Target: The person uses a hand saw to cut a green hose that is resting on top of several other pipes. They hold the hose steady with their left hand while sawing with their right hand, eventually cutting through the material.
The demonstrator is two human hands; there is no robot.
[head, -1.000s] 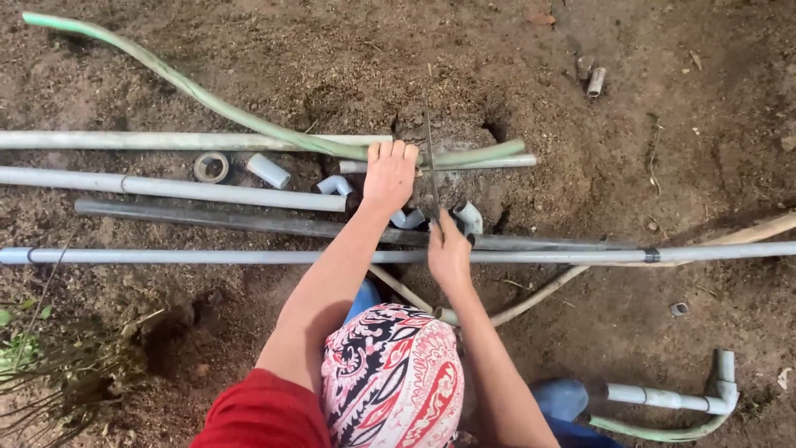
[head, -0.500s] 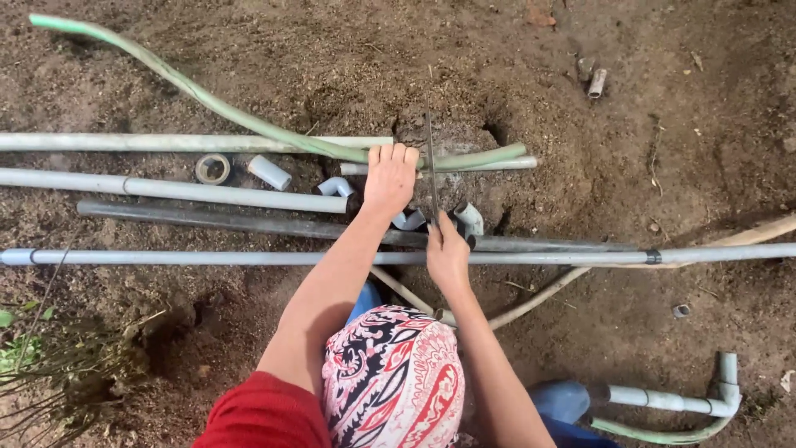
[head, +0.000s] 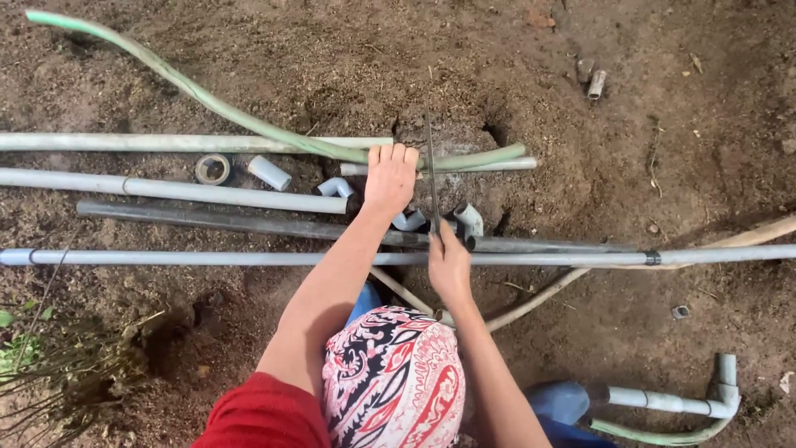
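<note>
Barely shifted since earlier: left hand point(head: 390, 178) flat, fingers together, pressing pipe point(head: 489, 166); right hand point(head: 448, 265) gripping saw blade point(head: 431, 174), seemingly across that pipe, just right of left fingers.

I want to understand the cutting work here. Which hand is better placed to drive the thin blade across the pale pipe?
The right hand: it grips the near end of the thin blade. The left hand lies flat on the pale pipe beside the blade, apparently steadying it.
</note>
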